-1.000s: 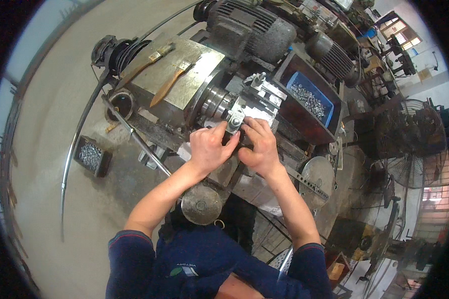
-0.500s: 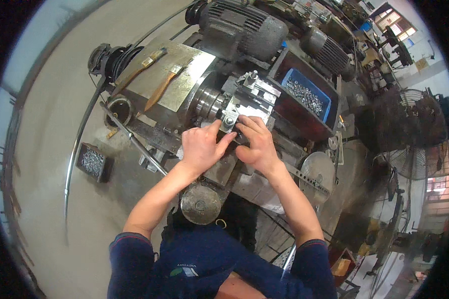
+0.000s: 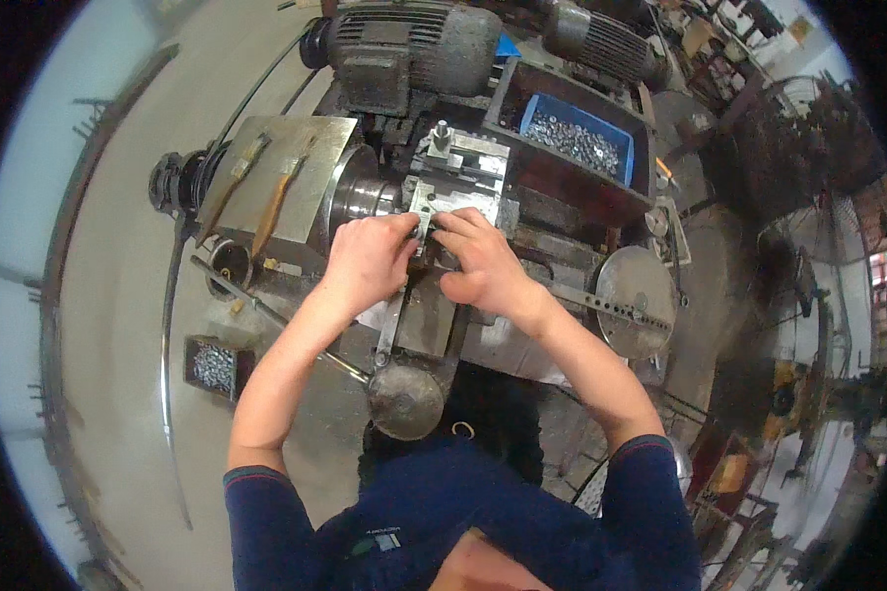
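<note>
While both hands meet at the middle of a small lathe, the left hand (image 3: 368, 264) lies knuckles-up with its fingers curled toward the tool block (image 3: 460, 182), and the right hand (image 3: 483, 266) presses in from the other side, fingers bent against the same spot. Whatever small piece sits between the fingertips is hidden, so I cannot tell whether either hand is gripping anything. The tool block is a pale metal clamp with a bolt standing on top, just beyond the fingertips and beside the round chuck (image 3: 357, 193). Left of the chuck, the flat headstock cover (image 3: 310, 158) carries 2 brushes (image 3: 281, 197) lying side by side. Behind the block sits a dark motor (image 3: 414, 44). To the right, a blue tray (image 3: 577, 138) holds small shiny metal parts. A second small box of parts (image 3: 212, 364) rests low on the left, well apart from the hands. Below the hands, a round handwheel (image 3: 406, 402) faces the person.
</note>
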Demonstrator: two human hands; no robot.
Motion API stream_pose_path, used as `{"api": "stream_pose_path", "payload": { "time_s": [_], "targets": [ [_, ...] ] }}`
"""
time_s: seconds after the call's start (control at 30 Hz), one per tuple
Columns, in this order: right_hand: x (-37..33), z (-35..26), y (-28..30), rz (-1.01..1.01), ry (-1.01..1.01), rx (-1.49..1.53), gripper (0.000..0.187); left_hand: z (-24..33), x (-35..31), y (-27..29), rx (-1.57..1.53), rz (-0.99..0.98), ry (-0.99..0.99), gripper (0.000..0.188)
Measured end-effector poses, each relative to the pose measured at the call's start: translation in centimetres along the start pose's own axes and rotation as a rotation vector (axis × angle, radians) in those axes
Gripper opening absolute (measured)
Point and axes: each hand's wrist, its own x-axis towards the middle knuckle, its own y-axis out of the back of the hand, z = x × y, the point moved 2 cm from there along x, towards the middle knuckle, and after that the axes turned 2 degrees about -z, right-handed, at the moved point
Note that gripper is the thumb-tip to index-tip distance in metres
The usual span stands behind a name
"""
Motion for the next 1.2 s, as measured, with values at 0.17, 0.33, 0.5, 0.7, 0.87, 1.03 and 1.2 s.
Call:
{"api": "stream_pose_path", "payload": {
  "time_s": [0.17, 0.33, 0.5, 0.7, 0.87, 1.03, 1.2],
  "targets": [
    [-0.4, 0.9, 0.1, 0.001, -0.039, 0.051, 0.047, 0.2, 0.8, 1.9, 0.042, -0.206, -0.035, 0.028],
    [-1.1, 1.3, 1.1, 0.010, -0.056, 0.037, 0.047, 0.9, 1.0, 2.7, 0.052, -0.197, 0.136, 0.030],
    [-1.1, 0.9, 0.4, -0.031, -0.012, 0.002, 0.046, 0.5, 0.8, 1.2, 0.172, -0.107, 0.066, 0.034],
    [-1.0, 0.8, 0.3, -0.020, -0.039, -0.028, 0.044, 0.6, 0.9, 0.5, 0.174, -0.110, -0.053, 0.020],
    [-2.3, 1.2, 2.5, 0.075, -0.039, -0.025, 0.043, 0.3, 1.4, 0.4, 0.153, -0.148, -0.148, 0.018],
    [-8.4, 1.4, 7.6, 0.179, -0.170, -0.059, 0.046, -0.2, 1.6, 0.0, 0.132, -0.141, -0.178, 0.021],
    [-20.6, -3.1, 10.0, 0.288, -0.461, -0.285, 0.053, 0.5, -0.6, 1.5, 0.148, -0.085, -0.044, 0.027]
  ]
}}
